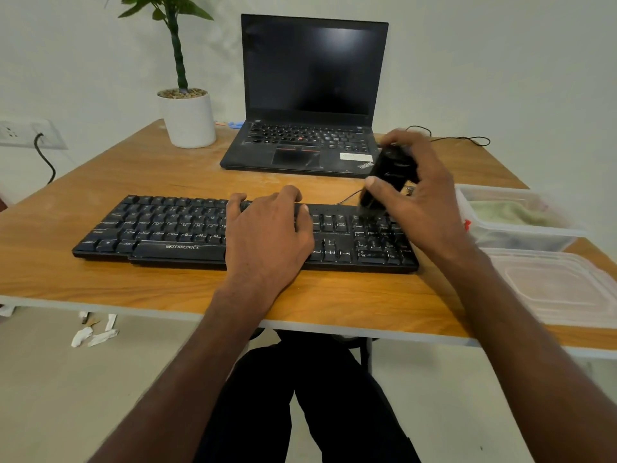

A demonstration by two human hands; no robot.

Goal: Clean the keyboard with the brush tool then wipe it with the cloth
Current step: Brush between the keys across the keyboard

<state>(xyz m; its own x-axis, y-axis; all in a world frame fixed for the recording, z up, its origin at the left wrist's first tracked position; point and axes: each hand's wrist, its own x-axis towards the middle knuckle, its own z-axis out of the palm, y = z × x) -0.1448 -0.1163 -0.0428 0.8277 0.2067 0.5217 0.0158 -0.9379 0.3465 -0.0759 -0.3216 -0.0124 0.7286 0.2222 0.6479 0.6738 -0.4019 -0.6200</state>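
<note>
Nearest us: left hand (267, 228), fingers curled over the black keyboard (160, 228) at table (100, 279) centre. Right hand (420, 198), 3 o'clock, grips the black brush tool (389, 177), bristles on the numpad. Cloth (510, 212) in container (564, 230), far 3 o'clock.
</note>
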